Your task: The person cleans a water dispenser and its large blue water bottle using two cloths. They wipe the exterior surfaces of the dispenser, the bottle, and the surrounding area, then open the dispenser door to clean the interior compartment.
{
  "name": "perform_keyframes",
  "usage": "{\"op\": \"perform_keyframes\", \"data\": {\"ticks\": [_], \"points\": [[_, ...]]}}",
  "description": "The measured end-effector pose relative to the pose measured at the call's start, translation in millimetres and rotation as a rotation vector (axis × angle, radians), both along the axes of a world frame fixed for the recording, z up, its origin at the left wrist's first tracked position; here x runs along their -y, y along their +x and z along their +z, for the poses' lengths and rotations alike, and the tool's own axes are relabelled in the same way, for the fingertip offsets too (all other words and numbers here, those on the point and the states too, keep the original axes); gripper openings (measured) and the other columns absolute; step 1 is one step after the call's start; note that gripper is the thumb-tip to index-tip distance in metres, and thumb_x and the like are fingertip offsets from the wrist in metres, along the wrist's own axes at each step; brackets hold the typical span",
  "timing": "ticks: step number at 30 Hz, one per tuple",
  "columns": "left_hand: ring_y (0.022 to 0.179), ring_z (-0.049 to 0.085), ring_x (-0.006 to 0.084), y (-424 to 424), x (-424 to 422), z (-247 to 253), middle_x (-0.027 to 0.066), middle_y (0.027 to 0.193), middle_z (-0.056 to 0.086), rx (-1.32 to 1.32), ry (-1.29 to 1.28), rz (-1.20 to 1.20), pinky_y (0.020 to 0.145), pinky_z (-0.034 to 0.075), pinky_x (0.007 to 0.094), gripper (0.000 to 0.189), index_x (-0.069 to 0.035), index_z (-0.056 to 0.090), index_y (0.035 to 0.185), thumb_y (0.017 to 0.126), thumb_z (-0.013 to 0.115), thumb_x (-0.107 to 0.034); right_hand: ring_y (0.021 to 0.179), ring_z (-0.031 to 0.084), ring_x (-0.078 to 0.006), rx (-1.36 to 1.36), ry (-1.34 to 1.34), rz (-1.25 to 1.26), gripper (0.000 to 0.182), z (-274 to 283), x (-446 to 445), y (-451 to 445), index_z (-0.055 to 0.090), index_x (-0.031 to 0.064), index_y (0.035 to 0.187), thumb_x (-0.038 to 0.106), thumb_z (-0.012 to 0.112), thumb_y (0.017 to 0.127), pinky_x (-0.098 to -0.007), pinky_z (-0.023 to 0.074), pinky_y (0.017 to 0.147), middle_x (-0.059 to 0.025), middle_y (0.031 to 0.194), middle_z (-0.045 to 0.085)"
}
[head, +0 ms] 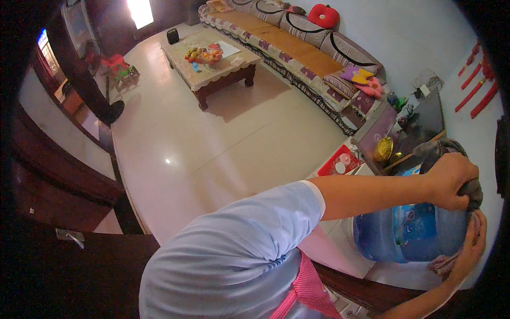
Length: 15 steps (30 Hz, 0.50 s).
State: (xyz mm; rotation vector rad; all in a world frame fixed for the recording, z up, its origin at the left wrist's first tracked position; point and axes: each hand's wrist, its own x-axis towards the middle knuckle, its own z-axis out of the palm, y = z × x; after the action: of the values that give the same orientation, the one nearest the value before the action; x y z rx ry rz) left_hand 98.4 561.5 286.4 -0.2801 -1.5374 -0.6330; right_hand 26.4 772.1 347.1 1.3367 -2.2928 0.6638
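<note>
A large blue plastic water jug [450, 223] with a printed label stands at the right, partly covered by my left forearm. My left hand [450, 179] is closed on a dark grey cloth [474, 193], pressed to the jug's end near the wall. Just below it, my right hand [472, 239] lies along the same end of the jug, its fingers close together and their tips near the cloth. Whether it grips the jug or only rests there is unclear. A pale edge [349, 230] shows at the jug's other end.
A red tray [336, 161] with cups and a dark-topped cabinet [424, 119] stand beyond my arm. Along the wall runs a long sofa [279, 40], facing a low table [223, 75]. A door with a handle [71, 237] is at lower left. Red tassels [470, 95] hang at right.
</note>
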Motion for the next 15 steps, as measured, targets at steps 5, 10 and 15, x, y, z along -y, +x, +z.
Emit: {"op": "perform_keyframes", "data": {"ticks": [5, 10, 15], "points": [[0.073, 0.055, 0.0413, 1.0, -1.2, 5.1, 0.0173, 0.071, 0.055, 0.047, 0.006, -0.02, 0.064, 0.042, 0.0505, 0.036, -0.005, 0.054, 0.075, 0.052, 0.066, -0.03, 0.117, 0.051, -0.0228, -0.026, -0.045, 0.053, 0.033, -4.6, -30.4, -49.6, 0.053, 0.0027, 0.125, 0.019, 0.046, 0.097, -0.0348, 0.0376, 0.101, -0.0102, 0.127, 0.056], [0.072, 0.055, 0.041, 6.2, -5.7, 7.1, 0.0175, 0.072, 0.057, 0.049, 0.018, -0.002, 0.064, 0.044, 0.05, 0.035, -0.006, 0.056, 0.078, 0.055, 0.066, -0.03, 0.117, 0.051, -0.022, 0.159, -0.031, -0.065, 0.035, 10.9, -74.9, -125.1, 0.052, 0.0007, 0.126, 0.02, 0.047, 0.096, -0.0341, 0.038, 0.101, -0.0111, 0.128, 0.055], [0.079, 0.058, 0.0387, 17.2, -5.2, 4.2, 0.0166, 0.079, 0.06, 0.189, 0.012, -0.04, 0.069, 0.047, 0.0466, 0.04, -0.005, 0.06, 0.089, 0.061, 0.066, -0.032, 0.108, 0.056, -0.0189, 0.185, -0.109, 0.005, 0.031, 7.4, -24.5, -22.8, 0.059, -0.0031, 0.115, 0.017, 0.053, 0.092, -0.0309, 0.039, 0.098, -0.0106, 0.113, 0.063]]}}
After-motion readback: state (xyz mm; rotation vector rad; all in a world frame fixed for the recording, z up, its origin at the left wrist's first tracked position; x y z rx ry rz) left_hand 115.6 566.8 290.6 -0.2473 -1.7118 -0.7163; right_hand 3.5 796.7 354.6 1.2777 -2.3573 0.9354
